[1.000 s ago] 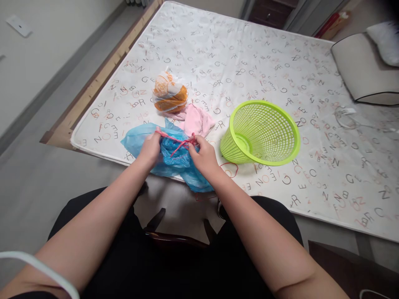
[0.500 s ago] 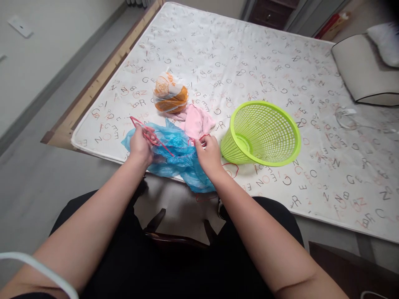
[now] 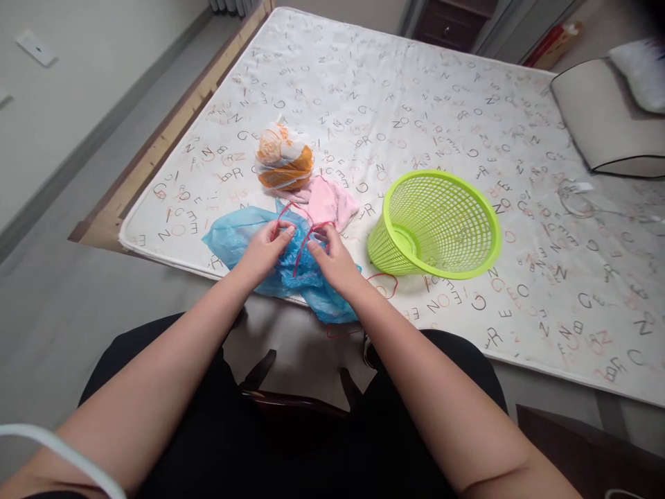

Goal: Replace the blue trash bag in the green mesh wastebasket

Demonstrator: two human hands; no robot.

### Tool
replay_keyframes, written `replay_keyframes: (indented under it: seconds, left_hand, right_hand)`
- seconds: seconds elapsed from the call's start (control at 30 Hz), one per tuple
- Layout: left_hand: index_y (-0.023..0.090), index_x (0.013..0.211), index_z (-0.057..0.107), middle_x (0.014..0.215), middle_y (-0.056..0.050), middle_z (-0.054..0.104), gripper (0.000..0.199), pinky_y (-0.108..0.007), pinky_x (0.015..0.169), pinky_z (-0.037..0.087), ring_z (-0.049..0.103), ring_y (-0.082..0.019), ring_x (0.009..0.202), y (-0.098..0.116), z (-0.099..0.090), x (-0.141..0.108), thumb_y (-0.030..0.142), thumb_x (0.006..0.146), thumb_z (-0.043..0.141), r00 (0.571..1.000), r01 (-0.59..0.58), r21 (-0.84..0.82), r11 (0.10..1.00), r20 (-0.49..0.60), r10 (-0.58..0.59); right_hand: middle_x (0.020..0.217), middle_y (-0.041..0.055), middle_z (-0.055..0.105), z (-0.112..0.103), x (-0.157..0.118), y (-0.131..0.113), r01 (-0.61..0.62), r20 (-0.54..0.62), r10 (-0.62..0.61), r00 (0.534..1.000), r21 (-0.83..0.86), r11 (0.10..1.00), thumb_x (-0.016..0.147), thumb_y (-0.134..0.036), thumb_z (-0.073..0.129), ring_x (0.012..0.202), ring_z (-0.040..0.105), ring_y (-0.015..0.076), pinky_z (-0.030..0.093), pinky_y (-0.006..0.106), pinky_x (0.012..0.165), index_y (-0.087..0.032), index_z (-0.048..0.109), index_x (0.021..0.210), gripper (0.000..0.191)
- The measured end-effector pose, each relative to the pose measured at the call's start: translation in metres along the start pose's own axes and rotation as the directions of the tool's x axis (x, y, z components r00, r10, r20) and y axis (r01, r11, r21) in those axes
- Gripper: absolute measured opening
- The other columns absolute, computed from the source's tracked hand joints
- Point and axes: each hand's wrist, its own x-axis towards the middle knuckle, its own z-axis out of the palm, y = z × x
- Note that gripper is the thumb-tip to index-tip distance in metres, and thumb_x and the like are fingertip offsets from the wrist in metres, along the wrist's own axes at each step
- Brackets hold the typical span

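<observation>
Both hands are over a crumpled blue plastic bag (image 3: pixel 236 232) at the near edge of the mattress. My left hand (image 3: pixel 267 248) pinches a thin red string (image 3: pixel 296 262), which arcs up from the fingers. Close to its right, my right hand (image 3: pixel 332 256) grips another stretch of the same red string between thumb and fingers. Part of the string is hidden behind the fingers, and whether it is knotted I cannot tell. Just beyond the hands lies a folded pink cloth (image 3: pixel 332 199). A red loop also lies to the right of my right wrist.
A green mesh basket (image 3: pixel 379 242) stands tilted right of my hands. Behind the pink cloth sits a clear bag with orange and white contents (image 3: pixel 285 163). The mattress (image 3: pixel 519 305) has printed letters; a beige cushion-like item (image 3: pixel 597 118) is at the far right.
My left hand has moved right, toward my right hand, bringing its string end along. The basket, pink cloth and orange bundle stay in place.
</observation>
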Motion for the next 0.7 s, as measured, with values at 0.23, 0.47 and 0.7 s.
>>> replay_keyframes:
  seconds: [0.23, 0.47, 0.7]
  left_hand:
    - [0.017, 0.127, 0.066, 0.094, -0.008, 0.064, 0.067, -0.035, 0.087, 0.05, 0.06, -0.022, 0.092, 0.005, -0.006, -0.011, 0.066, 0.099, 0.031, 0.957, -0.29, 0.209, 0.934, 0.083, 0.279]
    - [0.018, 0.14, 0.055, 0.131, -0.014, 0.063, 0.072, -0.045, 0.108, 0.044, 0.059, -0.027, 0.121, 0.008, -0.008, -0.012, 0.07, 0.098, 0.028, 0.936, -0.352, 0.35, 0.868, 0.105, 0.336]
    - [0.023, 0.163, 0.019, 0.168, -0.017, 0.019, 0.108, -0.062, 0.123, 0.016, 0.011, -0.041, 0.155, -0.003, -0.006, -0.013, 0.067, 0.078, 0.07, 0.971, -0.234, 0.684, 0.691, 0.205, 0.126]
  right_hand:
    - [0.115, 0.0079, 0.067, 0.005, -0.003, 0.006, 0.059, 0.11, -0.036, 0.993, -0.211, 0.976, 0.085, -0.033, 0.067, 0.111, 0.061, 0.0231, 0.045, 0.039, 0.101, -0.02, 0.059, 0.108, 0.027]
    - [0.094, 0.0018, 0.067, -0.003, 0.002, 0.005, -0.093, -0.15, 0.07, 0.986, -0.151, 0.984, 0.088, -0.028, 0.056, 0.09, 0.062, 0.0191, 0.046, 0.034, 0.085, -0.022, 0.054, 0.089, 0.007]
    - [0.081, -0.0009, 0.059, -0.006, 0.005, -0.001, -0.133, -0.212, 0.143, 0.967, 0.063, 0.989, 0.089, -0.036, 0.055, 0.083, 0.065, 0.0186, 0.049, 0.031, 0.076, -0.024, 0.047, 0.088, 0.015]
